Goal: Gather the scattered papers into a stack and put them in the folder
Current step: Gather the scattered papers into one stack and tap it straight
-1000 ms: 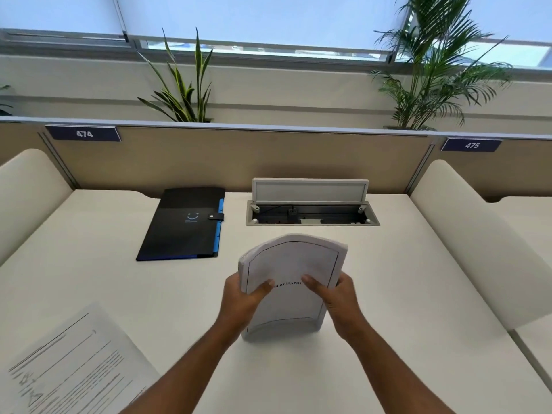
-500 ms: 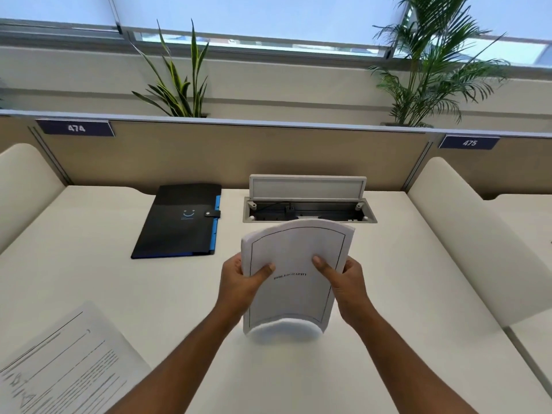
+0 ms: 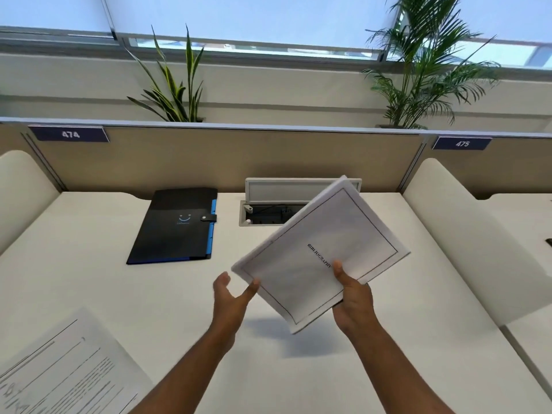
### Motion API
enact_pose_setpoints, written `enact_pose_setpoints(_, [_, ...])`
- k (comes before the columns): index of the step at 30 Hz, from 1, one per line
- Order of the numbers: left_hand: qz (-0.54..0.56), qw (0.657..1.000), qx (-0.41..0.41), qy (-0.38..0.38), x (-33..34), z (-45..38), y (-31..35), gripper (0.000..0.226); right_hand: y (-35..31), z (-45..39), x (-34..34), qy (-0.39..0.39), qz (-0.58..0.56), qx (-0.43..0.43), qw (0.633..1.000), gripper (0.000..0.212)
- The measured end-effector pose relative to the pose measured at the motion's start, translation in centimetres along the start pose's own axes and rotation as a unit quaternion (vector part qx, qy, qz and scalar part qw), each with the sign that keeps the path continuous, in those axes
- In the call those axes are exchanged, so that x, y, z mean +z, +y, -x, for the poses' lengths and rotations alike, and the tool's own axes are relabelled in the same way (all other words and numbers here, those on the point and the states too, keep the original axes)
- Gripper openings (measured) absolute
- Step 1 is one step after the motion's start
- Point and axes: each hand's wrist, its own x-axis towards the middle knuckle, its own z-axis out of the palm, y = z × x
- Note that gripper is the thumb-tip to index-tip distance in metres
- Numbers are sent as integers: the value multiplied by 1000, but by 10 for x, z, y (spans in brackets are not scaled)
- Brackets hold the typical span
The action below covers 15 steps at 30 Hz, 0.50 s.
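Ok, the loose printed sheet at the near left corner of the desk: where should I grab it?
Take the loose printed sheet at its far right edge with the open left hand, coming from the right. It lies flat, so slide fingers under that edge.

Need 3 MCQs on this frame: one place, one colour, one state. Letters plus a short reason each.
1. Where is the folder relative to the open cable hatch?
A. left of it
B. right of it
C. on top of it

2. What colour is the folder's cover?
A. white
B. black
C. red

3. What holds the paper stack?
A. neither hand
B. both hands gripping
C. right hand gripping, left hand open at its corner

Key:
1 A, it lies on the desk left of the hatch.
2 B, black with a blue edge.
3 C, right thumb lies on the page.
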Motion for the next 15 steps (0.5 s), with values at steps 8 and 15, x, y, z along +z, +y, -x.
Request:
enact_pose_setpoints(8, [207,976,12,-68,6,-6,15,20,13,14,-6,-51,-59,109,991,38])
enact_pose_setpoints(15, [128,988,84,-36,-43,-14,30,20,-66,-15,-39,-131,99,10,986,39])
